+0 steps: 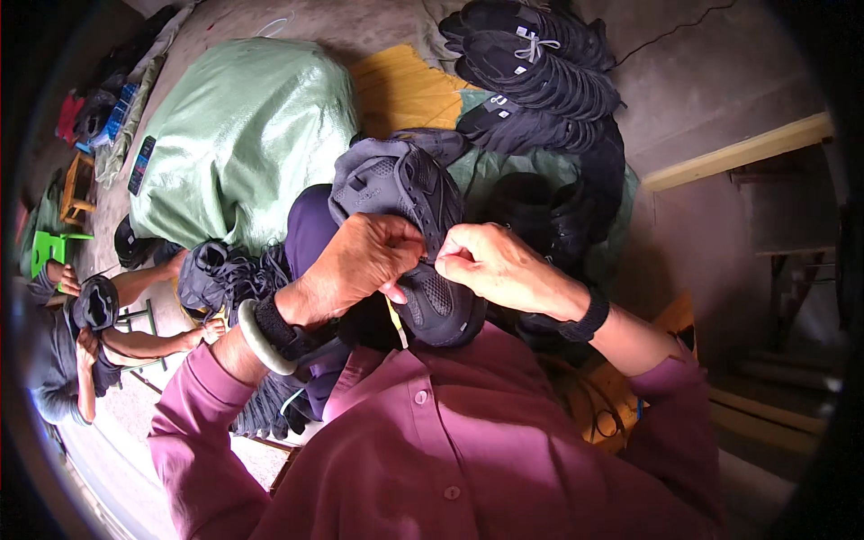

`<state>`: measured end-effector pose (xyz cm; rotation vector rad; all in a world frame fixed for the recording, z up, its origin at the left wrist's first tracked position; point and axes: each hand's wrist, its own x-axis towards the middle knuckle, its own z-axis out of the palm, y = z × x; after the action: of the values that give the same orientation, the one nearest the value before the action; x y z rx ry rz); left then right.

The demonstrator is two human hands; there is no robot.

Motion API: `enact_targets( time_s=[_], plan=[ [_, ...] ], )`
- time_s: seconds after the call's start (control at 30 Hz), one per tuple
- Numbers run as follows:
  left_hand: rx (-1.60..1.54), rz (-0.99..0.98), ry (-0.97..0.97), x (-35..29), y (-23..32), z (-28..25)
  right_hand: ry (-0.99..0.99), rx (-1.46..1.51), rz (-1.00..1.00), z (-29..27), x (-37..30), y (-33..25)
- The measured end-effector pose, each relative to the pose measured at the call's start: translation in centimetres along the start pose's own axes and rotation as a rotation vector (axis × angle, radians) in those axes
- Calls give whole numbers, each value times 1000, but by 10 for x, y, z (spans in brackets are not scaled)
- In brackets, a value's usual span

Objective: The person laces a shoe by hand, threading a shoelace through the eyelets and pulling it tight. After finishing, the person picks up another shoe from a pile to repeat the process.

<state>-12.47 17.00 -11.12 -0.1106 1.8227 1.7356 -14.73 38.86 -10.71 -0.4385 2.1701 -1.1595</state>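
I see a dark mesh shoe [409, 234] lying across the lap at centre frame, toe toward six o'clock, likely propped there so both hands can work its lacing. My left hand [364, 261] clenches over its side at nine o'clock, steadying it; my right hand [495, 265], at three o'clock, pinches something thin at the lace line, too small to tell. More dark shoes are stacked [540, 72] at one o'clock, a green sack [234, 126] at eleven, and another person's hands [81, 306] hold a shoe at nine.
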Motion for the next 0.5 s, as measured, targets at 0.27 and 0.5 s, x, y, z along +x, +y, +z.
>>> enact_targets(
  time_s=[0.27,0.5],
  plan=[
    [172,-39,-67,5,8,-4,31,-5,-34,0,-2,27],
    [486,-143,-127,15,27,-5,69,31,-124,4,3,28]
  ],
)
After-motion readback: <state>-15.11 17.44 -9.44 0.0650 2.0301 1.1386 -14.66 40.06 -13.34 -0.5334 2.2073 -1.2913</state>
